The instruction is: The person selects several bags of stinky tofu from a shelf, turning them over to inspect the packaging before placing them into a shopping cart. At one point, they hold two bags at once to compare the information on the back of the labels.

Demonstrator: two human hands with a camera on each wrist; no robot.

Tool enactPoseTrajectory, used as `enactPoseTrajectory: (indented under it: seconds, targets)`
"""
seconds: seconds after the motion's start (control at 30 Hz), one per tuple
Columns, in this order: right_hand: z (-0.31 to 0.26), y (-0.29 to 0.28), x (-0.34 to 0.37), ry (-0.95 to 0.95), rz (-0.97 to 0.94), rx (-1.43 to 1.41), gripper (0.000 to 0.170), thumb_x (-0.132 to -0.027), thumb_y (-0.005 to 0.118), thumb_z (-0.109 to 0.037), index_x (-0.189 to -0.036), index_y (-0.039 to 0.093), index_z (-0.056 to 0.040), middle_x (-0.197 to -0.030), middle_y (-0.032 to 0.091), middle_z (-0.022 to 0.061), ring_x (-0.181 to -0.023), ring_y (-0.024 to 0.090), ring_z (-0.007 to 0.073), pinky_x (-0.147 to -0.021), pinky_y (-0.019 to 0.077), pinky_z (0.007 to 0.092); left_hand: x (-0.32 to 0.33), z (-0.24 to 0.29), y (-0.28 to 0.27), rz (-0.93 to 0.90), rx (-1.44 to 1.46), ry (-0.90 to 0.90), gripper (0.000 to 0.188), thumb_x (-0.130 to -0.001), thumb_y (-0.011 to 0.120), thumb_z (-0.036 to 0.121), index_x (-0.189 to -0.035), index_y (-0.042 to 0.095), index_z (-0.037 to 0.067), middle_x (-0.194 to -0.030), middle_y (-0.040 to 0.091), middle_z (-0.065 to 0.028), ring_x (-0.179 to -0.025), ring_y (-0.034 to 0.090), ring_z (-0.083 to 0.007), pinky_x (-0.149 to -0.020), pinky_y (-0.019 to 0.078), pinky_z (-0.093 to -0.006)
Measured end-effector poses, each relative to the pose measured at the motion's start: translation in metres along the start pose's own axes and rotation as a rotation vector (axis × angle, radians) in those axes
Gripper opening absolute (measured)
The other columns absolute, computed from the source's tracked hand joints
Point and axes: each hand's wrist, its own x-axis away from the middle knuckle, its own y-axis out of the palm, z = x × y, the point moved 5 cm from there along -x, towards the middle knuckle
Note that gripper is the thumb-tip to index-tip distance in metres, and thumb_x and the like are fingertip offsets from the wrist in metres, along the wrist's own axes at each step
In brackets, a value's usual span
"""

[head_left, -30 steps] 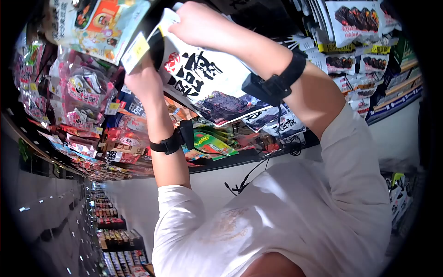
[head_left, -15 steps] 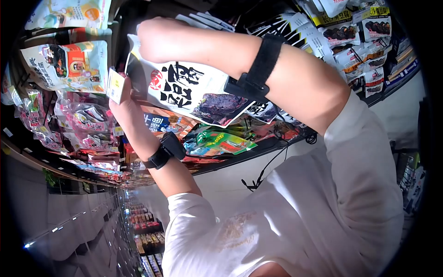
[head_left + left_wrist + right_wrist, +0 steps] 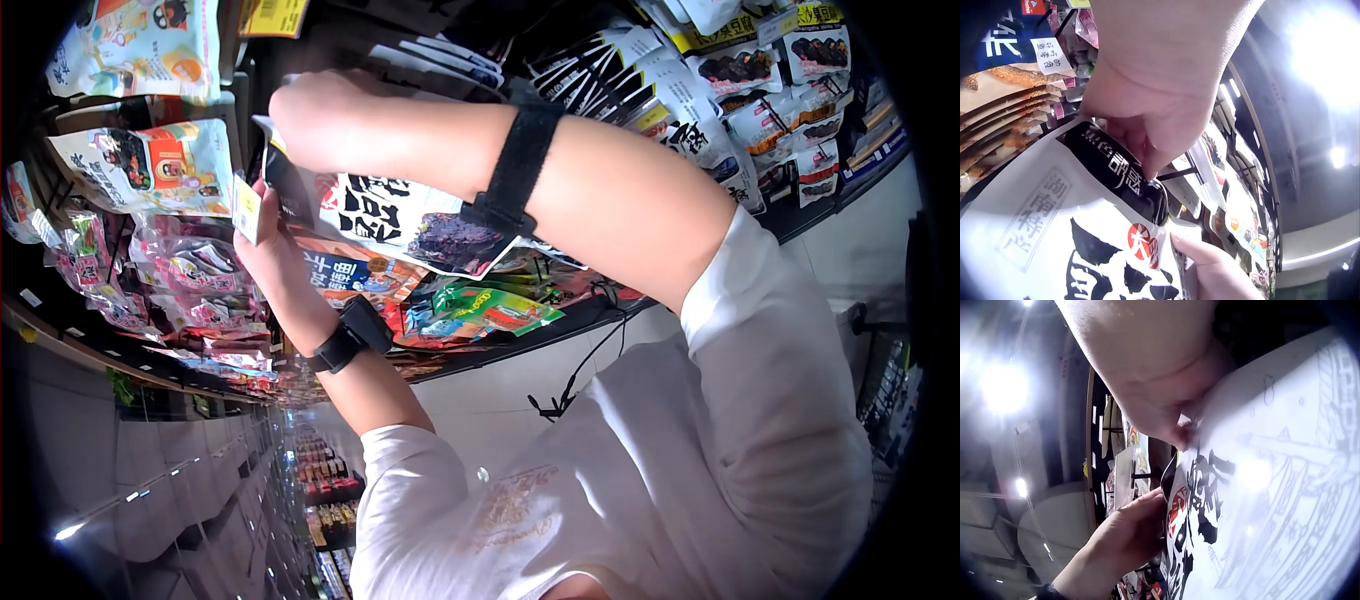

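A large white food pack (image 3: 445, 235) with black lettering, a red round mark and a dark food picture lies partly behind the right forearm. My right hand (image 3: 320, 120) grips its upper corner, and in the right wrist view that hand's bent fingers (image 3: 1186, 434) meet the pack's edge. Lower down, my left hand (image 3: 272, 250) is at the same end, thumb raised beside a price tag (image 3: 246, 208). The left wrist view has the left hand (image 3: 1154, 81) pinching the pack's black top strip (image 3: 1116, 165). Some fingertips are hidden.
Light blue packs (image 3: 145, 165) hang at left above pink bags (image 3: 190, 260). Fish-snack packs (image 3: 350, 270) and a green pack (image 3: 500, 308) lie below the white one. White packs (image 3: 735, 65) fill the upper right; a black cable (image 3: 565, 395) dangles from the shelf edge.
Both hands and the white pack have shifted left in the head view. The right forearm now lies flatter across the pack and covers more of it. Both hands still hold on.
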Motion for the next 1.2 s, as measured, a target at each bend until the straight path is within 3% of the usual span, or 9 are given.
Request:
enactPoseTrajectory:
  seconds: [0.3,0.43,0.5,0.63,0.8,0.97,1.03,1.2]
  targets:
    - [0.01,0.016,-0.014,-0.142,-0.009,0.16,0.013,-0.065,0.06,-0.009,-0.072,0.067,-0.0013,-0.074,0.064,0.0163,-0.068,0.064,0.0312,-0.063,0.0525,0.0383,-0.008,-0.002,-0.006,0.013,0.018,-0.057,0.027,-0.077,0.063,0.001,-0.103,0.058,-0.007,-0.095,0.059,-0.0072,-0.084,0.054,-0.0124,-0.077,0.0398,-0.0225]
    - [0.007,0.005,-0.008,-0.077,0.009,0.096,0.012,-0.065,0.059,-0.008,-0.072,0.067,-0.0007,-0.072,0.064,0.0175,-0.07,0.064,0.0313,-0.064,0.0525,0.0387,-0.012,0.0,-0.009,-0.037,-0.017,-0.077,0.024,-0.079,0.062,0.001,-0.1,0.058,-0.008,-0.097,0.058,-0.0086,-0.085,0.055,-0.0141,-0.078,0.0407,-0.023]
    - [0.007,0.006,-0.012,-0.09,0.01,0.101,0.013,-0.066,0.059,-0.008,-0.072,0.067,-0.0003,-0.072,0.064,0.0181,-0.07,0.065,0.0315,-0.064,0.0524,0.0386,-0.012,0.003,-0.006,-0.06,-0.082,-0.024,0.022,-0.079,0.064,0.005,-0.1,0.061,-0.001,-0.08,0.057,0.0026,-0.069,0.048,-0.0051,-0.062,0.0335,-0.0181]
    - [0.006,0.012,-0.014,-0.109,0.004,0.111,0.014,-0.066,0.059,-0.007,-0.074,0.067,0.0006,-0.073,0.063,0.0199,-0.071,0.065,0.0319,-0.066,0.0523,0.0384,-0.013,0.001,-0.008,-0.033,-0.168,0.079,0.025,-0.079,0.064,0.004,-0.102,0.06,-0.005,-0.08,0.056,0.0012,-0.067,0.046,-0.0044,-0.061,0.0326,-0.0173]
    - [0.003,0.009,-0.01,-0.066,0.005,0.076,0.015,-0.068,0.058,-0.006,-0.076,0.067,0.0014,-0.075,0.063,0.0207,-0.072,0.064,0.0329,-0.067,0.0522,0.0382,-0.005,0.004,0.001,0.048,-0.139,0.13,0.028,-0.078,0.064,0.002,-0.103,0.058,-0.01,-0.09,0.061,-0.0059,-0.076,0.054,-0.0105,-0.068,0.0399,-0.0207]
    - [0.0,0.001,-0.011,-0.043,-0.042,0.006,0.016,-0.07,0.057,-0.006,-0.078,0.067,0.0028,-0.075,0.063,0.0214,-0.072,0.064,0.0335,-0.067,0.052,0.0387,-0.003,0.0,-0.001,0.128,-0.132,0.113,0.027,-0.077,0.064,0.003,-0.101,0.059,-0.009,-0.088,0.061,-0.0061,-0.076,0.054,-0.0114,-0.069,0.0412,-0.0219]
    - [0.006,0.008,-0.02,0.026,-0.132,0.066,0.019,-0.069,0.06,-0.013,-0.083,0.069,-0.0019,-0.081,0.065,0.0162,-0.076,0.064,0.0299,-0.068,0.0513,0.0366,-0.004,-0.002,0.001,0.13,-0.059,0.119,0.027,-0.077,0.065,0.003,-0.1,0.059,-0.008,-0.087,0.06,-0.0053,-0.074,0.053,-0.0103,-0.067,0.0401,-0.0212]
    - [0.017,0.014,-0.023,0.081,-0.106,0.033,0.019,-0.07,0.061,-0.012,-0.082,0.068,-0.0002,-0.081,0.065,0.0166,-0.078,0.063,0.0297,-0.069,0.0509,0.0367,-0.006,-0.004,0.001,0.119,-0.053,0.069,0.028,-0.078,0.064,0.006,-0.103,0.059,-0.008,-0.091,0.06,-0.0067,-0.077,0.053,-0.011,-0.069,0.0397,-0.0224]
